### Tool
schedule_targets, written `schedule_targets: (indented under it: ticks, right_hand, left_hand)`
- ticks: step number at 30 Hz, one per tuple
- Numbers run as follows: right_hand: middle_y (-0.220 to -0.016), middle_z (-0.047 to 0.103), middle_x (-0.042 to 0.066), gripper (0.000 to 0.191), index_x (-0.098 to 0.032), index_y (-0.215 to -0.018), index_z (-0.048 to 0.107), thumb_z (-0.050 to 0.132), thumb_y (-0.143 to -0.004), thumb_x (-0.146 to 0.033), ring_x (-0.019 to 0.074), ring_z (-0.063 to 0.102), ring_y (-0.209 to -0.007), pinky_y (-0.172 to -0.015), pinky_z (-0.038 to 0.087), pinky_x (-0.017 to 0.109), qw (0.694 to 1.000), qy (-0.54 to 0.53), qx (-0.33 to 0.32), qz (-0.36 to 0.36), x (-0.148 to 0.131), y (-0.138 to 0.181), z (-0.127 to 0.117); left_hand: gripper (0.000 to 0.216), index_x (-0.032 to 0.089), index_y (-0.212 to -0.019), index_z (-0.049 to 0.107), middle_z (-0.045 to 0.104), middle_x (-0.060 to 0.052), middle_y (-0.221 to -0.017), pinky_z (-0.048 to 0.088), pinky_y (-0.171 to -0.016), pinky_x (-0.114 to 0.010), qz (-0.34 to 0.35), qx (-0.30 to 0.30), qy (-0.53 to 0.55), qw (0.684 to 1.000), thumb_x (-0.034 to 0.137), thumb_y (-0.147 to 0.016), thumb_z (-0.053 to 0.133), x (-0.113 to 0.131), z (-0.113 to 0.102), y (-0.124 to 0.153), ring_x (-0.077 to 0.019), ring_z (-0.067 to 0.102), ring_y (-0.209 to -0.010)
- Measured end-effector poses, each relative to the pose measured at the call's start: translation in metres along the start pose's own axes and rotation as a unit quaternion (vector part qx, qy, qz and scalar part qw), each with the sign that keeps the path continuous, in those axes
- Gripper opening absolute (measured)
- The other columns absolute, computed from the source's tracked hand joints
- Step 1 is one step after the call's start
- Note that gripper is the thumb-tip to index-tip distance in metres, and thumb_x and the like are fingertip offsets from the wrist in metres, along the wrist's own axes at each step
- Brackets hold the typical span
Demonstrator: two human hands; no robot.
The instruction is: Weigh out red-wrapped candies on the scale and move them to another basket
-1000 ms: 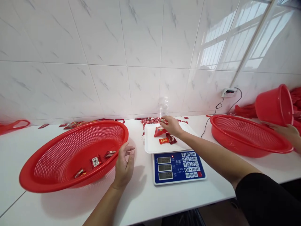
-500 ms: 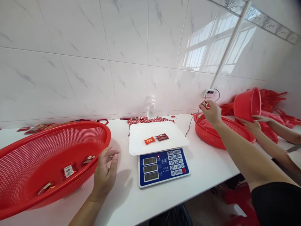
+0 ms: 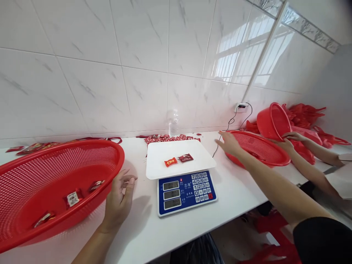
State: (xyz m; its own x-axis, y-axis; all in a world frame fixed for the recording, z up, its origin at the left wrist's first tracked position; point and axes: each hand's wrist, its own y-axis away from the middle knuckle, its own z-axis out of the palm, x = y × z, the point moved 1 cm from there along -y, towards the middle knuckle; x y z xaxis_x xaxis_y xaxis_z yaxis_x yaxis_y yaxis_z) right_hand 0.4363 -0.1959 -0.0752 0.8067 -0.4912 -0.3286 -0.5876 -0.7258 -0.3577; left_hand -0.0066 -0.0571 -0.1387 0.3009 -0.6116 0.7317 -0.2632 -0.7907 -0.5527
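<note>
My left hand point(image 3: 118, 201) hovers with bent fingers apart beside the right rim of a large red basket point(image 3: 118, 161), holding nothing. Inside that basket lie a white-labelled candy point(image 3: 72, 199) and two more wrapped pieces. On the white pan point(image 3: 159, 172) of a blue digital scale point(image 3: 176, 209) rest an orange-red candy point(image 3: 171, 161) and a dark red candy point(image 3: 186, 157). My right hand point(image 3: 230, 143) is stretched out at the left rim of a second red basket point(image 3: 277, 163). Its fingers are spread and nothing shows in them. Wrapped candy point(image 3: 254, 154) lies in this basket.
A co-worker's hands point(image 3: 288, 143) hold a tilted red basin point(image 3: 265, 121) at right. Red bags point(image 3: 305, 113) are heaped behind. A clear bottle point(image 3: 173, 126) and red patterned packets point(image 3: 165, 138) sit behind the scale. A cord point(image 3: 233, 119) hangs from the wall socket.
My right hand has let go of the wrapped candy and moved left and down at the basket. The co-worker's basin has shifted left and tipped further. My left hand stays beside its basket.
</note>
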Motion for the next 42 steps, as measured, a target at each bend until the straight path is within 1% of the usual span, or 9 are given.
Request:
schedule_targets:
  ticks: [4, 8, 11, 16, 22, 28, 35, 38, 42]
  right_hand:
    - [-0.147, 0.042, 0.006, 0.059, -0.029, -0.143, 0.04, 0.048, -0.09, -0.054, 0.021, 0.041, -0.134, -0.108, 0.036, 0.039, 0.965, -0.071, -0.139, -0.211, -0.096, 0.021, 0.037]
    - [-0.143, 0.049, 0.006, 0.057, -0.032, -0.141, 0.044, 0.052, -0.089, -0.055, 0.0239, 0.042, -0.133, -0.107, 0.035, 0.044, 0.92, -0.092, -0.218, -0.312, -0.161, 0.039, 0.061]
    - [-0.14, 0.051, 0.007, 0.044, -0.031, -0.132, 0.055, 0.051, -0.091, -0.049, 0.0275, 0.042, -0.131, -0.106, 0.033, 0.048, 0.904, -0.081, -0.229, -0.353, -0.182, 0.04, 0.069]
    - [-0.119, 0.063, 0.007, 0.034, -0.025, -0.119, 0.063, 0.042, -0.097, -0.041, 0.0209, 0.06, -0.105, -0.087, 0.045, 0.034, 0.916, -0.09, -0.181, -0.346, -0.186, 0.036, 0.073]
    - [-0.103, 0.069, 0.006, 0.029, -0.021, -0.102, 0.067, 0.041, -0.098, -0.033, 0.0193, 0.063, -0.09, -0.079, 0.046, 0.031, 0.962, -0.102, -0.044, -0.248, -0.142, 0.008, 0.05]
    - [-0.095, 0.067, 0.01, 0.044, -0.018, -0.104, 0.065, 0.032, -0.099, -0.045, 0.0223, 0.063, -0.087, -0.075, 0.048, 0.038, 0.982, -0.109, 0.146, -0.052, -0.023, -0.029, -0.004]
    - [-0.116, 0.06, 0.007, 0.03, -0.015, -0.116, 0.058, 0.051, -0.095, -0.037, 0.0199, 0.061, -0.1, -0.085, 0.052, 0.04, 0.971, -0.09, 0.17, 0.138, 0.094, -0.012, -0.03]
    - [-0.12, 0.058, 0.008, 0.032, -0.015, -0.122, 0.055, 0.051, -0.096, -0.034, 0.0195, 0.06, -0.103, -0.086, 0.052, 0.041, 0.968, -0.101, 0.16, 0.163, 0.106, -0.006, -0.026]
    - [-0.121, 0.059, 0.013, 0.035, -0.011, -0.118, 0.059, 0.052, -0.095, -0.036, 0.0269, 0.053, -0.116, -0.096, 0.042, 0.051, 0.968, -0.137, 0.179, 0.113, 0.076, 0.004, -0.008]
  left_hand:
    - [0.048, 0.02, -0.13, 0.046, 0.067, -0.008, -0.097, 0.053, -0.082, -0.042, -0.004, 0.005, 0.002, 1.0, 0.048, -0.091, 0.046, 0.0, -0.001, 0.0, -0.0235, 0.067, -0.089]
    - [0.049, 0.018, -0.131, 0.045, 0.068, -0.008, -0.094, 0.054, -0.079, -0.042, -0.005, 0.004, 0.001, 1.0, 0.047, -0.091, 0.046, -0.003, -0.001, -0.001, -0.0232, 0.067, -0.085]
    - [0.048, 0.018, -0.13, 0.047, 0.068, -0.008, -0.093, 0.055, -0.077, -0.04, -0.004, -0.003, -0.006, 1.0, 0.046, -0.091, 0.045, -0.002, -0.001, -0.002, -0.0232, 0.067, -0.085]
    - [0.044, 0.018, -0.122, 0.052, 0.068, -0.008, -0.092, 0.055, -0.075, -0.039, -0.004, -0.013, -0.011, 1.0, 0.048, -0.091, 0.044, 0.002, -0.002, -0.002, -0.0235, 0.067, -0.085]
    - [0.044, 0.02, -0.119, 0.054, 0.067, -0.007, -0.091, 0.055, -0.077, -0.039, -0.022, -0.024, -0.005, 0.999, 0.051, -0.09, 0.044, 0.0, -0.003, -0.002, -0.0227, 0.067, -0.085]
    - [0.045, 0.02, -0.118, 0.054, 0.067, -0.007, -0.092, 0.055, -0.078, -0.037, -0.024, -0.033, -0.002, 0.999, 0.054, -0.089, 0.045, 0.0, -0.002, -0.002, -0.022, 0.067, -0.085]
    - [0.046, 0.021, -0.118, 0.054, 0.067, -0.007, -0.094, 0.055, -0.08, -0.039, -0.045, -0.046, -0.015, 0.998, 0.056, -0.089, 0.044, -0.002, -0.003, -0.002, -0.0233, 0.066, -0.088]
    - [0.048, 0.022, -0.119, 0.054, 0.066, -0.007, -0.095, 0.055, -0.079, -0.039, -0.054, -0.055, -0.013, 0.997, 0.057, -0.088, 0.044, -0.002, -0.003, -0.003, -0.0237, 0.066, -0.088]
    - [0.051, 0.021, -0.116, 0.056, 0.066, -0.008, -0.094, 0.056, -0.078, -0.04, -0.072, -0.071, -0.006, 0.995, 0.06, -0.085, 0.046, -0.003, -0.001, -0.005, -0.0249, 0.066, -0.087]
